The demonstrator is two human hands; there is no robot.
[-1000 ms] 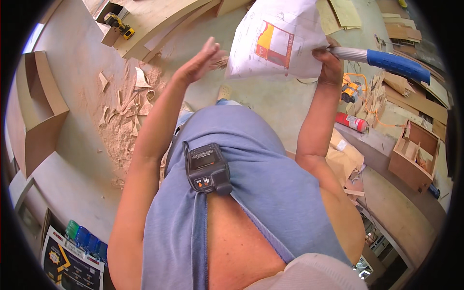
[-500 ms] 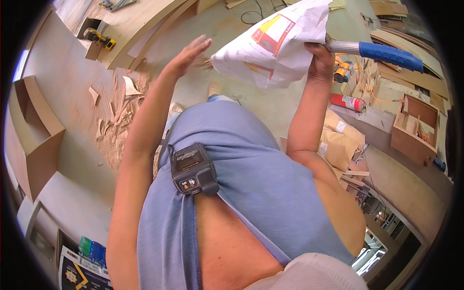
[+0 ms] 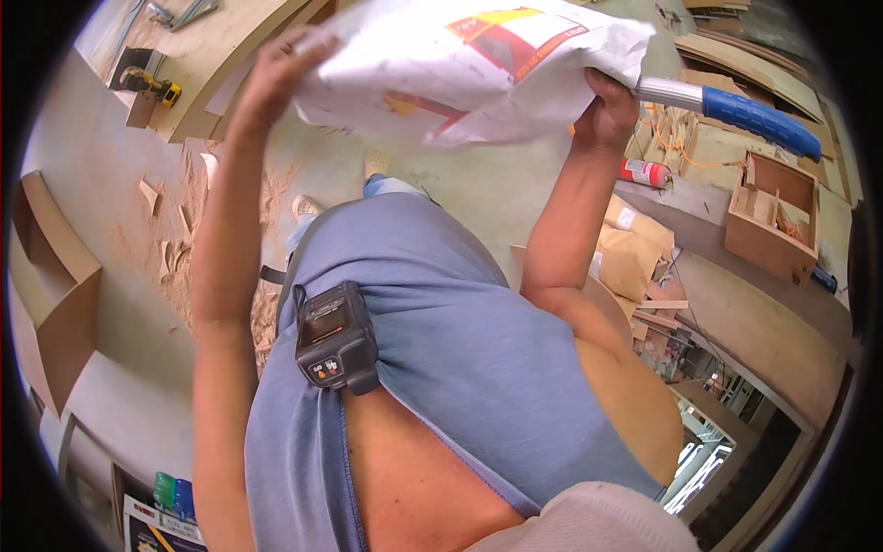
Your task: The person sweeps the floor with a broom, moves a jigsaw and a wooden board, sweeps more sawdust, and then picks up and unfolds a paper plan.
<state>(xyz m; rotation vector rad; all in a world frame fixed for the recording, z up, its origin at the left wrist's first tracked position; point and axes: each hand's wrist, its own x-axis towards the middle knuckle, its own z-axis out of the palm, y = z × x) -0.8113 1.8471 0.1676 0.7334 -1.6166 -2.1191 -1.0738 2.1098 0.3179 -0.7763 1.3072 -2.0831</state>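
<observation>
A white plastic sack (image 3: 395, 87) with red and yellow print stretches across the top of the view, slightly blurred. At its left end is my left hand (image 3: 283, 72), thumb over the edge and the other fingers partly hidden. My right hand (image 3: 609, 112) grips the sack's right end, with the thumb on its face. Just past the right hand, a metal pole with a ribbed blue grip (image 3: 762, 120) sticks out to the right. The sack and hand hide the pole's other end, so I cannot tell whether the hand also holds it.
Wood shavings (image 3: 175, 230) lie on the floor at left, near a curved wooden piece (image 3: 69, 294). A yellow drill (image 3: 152, 86) rests on the workbench (image 3: 212, 55). At right are a red fire extinguisher (image 3: 646, 173), brown paper bags (image 3: 635, 253) and a wooden box (image 3: 773, 216).
My left hand has moved left and up onto the sack's left end. The sack now spreads wider and farther left, and the bristles that showed at its left tip are out of sight.
</observation>
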